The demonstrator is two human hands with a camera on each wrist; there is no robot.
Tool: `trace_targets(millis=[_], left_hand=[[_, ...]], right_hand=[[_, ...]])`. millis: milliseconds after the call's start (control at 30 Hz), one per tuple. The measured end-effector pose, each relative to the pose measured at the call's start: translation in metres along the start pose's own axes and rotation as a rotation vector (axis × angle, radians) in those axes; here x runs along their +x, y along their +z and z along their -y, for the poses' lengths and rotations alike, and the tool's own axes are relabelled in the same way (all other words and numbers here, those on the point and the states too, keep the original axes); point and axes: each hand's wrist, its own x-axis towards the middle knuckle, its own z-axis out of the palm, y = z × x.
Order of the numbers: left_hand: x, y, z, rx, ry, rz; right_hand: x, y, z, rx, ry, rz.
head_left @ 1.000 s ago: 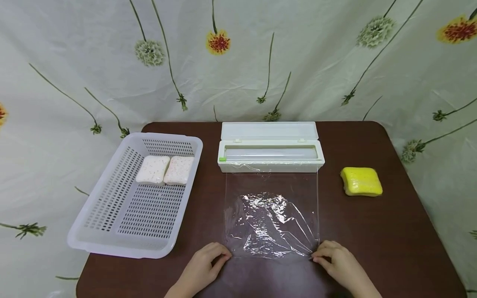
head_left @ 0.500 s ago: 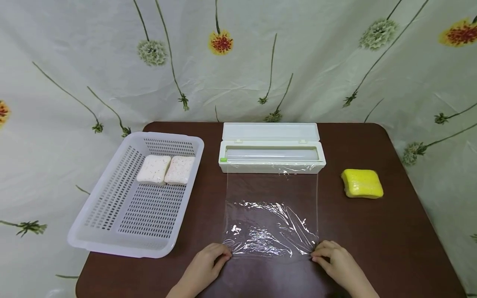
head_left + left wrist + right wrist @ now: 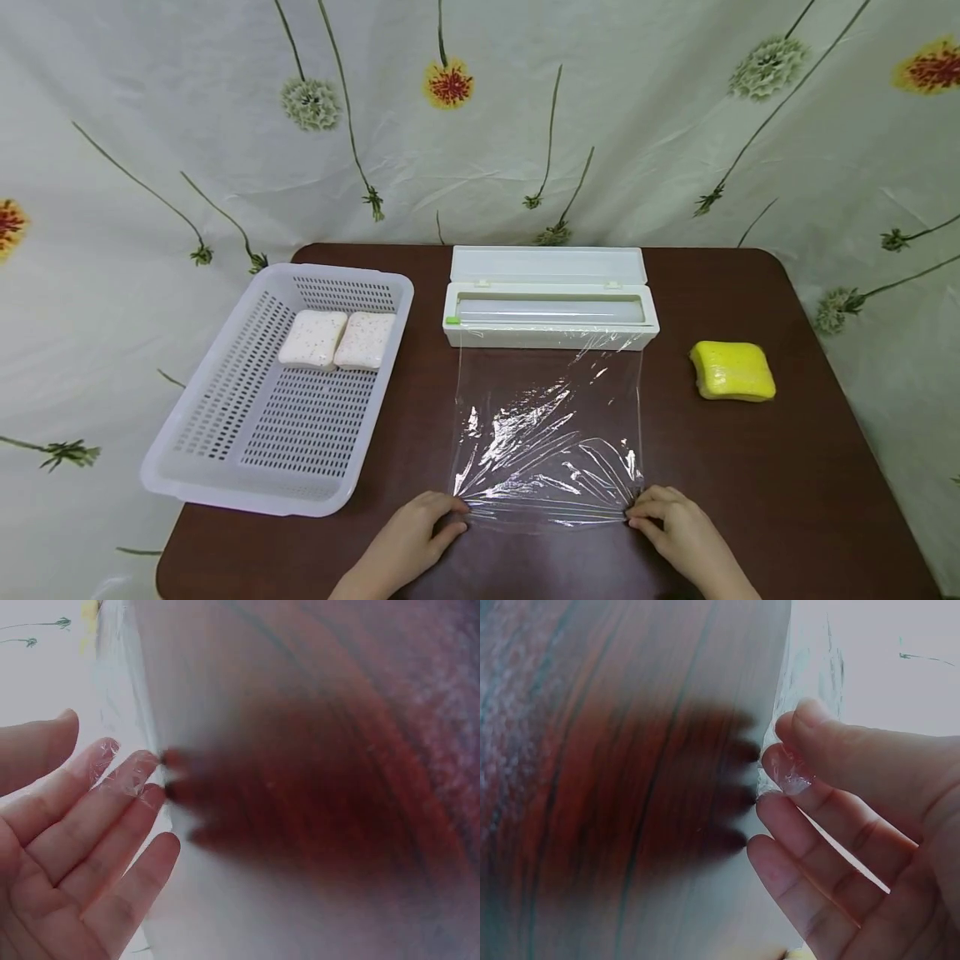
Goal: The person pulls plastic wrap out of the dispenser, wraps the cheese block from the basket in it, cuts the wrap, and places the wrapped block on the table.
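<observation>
A sheet of clear cling film runs from a white cling film dispenser toward me, creased and shiny near its front edge. At its left front corner is my left hand. The left wrist view shows the thumb apart from nearly straight fingers, with film clinging to the fingertips. My right hand pinches the right front corner between thumb and index finger. In the right wrist view, bunched film shows at those fingers, and the other fingertips touch the table.
On the left stands a white slotted basket with two speckled white bars inside. A yellow wrapped block lies on the right of the dark brown table. The dispenser's lid stands open at the back. A flowered curtain hangs behind.
My left thumb has parted from the index finger. The film's creases and shine have shifted, with folds now fanning from both front corners. The right hand keeps its pinch.
</observation>
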Motion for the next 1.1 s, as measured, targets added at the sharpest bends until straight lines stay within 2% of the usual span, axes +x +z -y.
trace_targets(millis=[133, 300, 467, 667, 767, 867, 933, 1000, 1100], left_hand=[[-0.002, -0.004, -0.002, 0.018, -0.023, -0.025], [-0.005, -0.008, -0.005, 0.078, -0.038, -0.114], [-0.007, -0.028, -0.015, 0.111, 0.02, -0.222], [-0.006, -0.076, -0.031, 0.105, 0.139, -0.372], [-0.004, -0.104, -0.034, 0.115, 0.206, -0.468], [0.001, -0.135, -0.035, 0.125, 0.239, -0.559], [0.006, -0.157, -0.034, 0.144, 0.238, -0.617], [0.012, -0.179, -0.033, 0.163, 0.198, -0.66], [0.022, -0.208, -0.029, 0.132, 0.089, -0.678]], right_hand=[[0.003, 0.0, 0.002, -0.015, -0.006, 0.007], [0.006, 0.001, 0.006, -0.026, 0.015, 0.023], [0.006, 0.003, 0.01, -0.042, 0.049, 0.031], [0.001, 0.005, 0.013, -0.067, 0.072, 0.003], [-0.001, 0.005, 0.014, -0.075, 0.081, -0.006], [-0.001, 0.006, 0.015, -0.076, 0.095, -0.001], [-0.001, 0.006, 0.015, -0.075, 0.108, 0.005], [-0.001, 0.006, 0.015, -0.079, 0.111, 0.008], [-0.003, 0.006, 0.015, -0.083, 0.089, -0.004]])
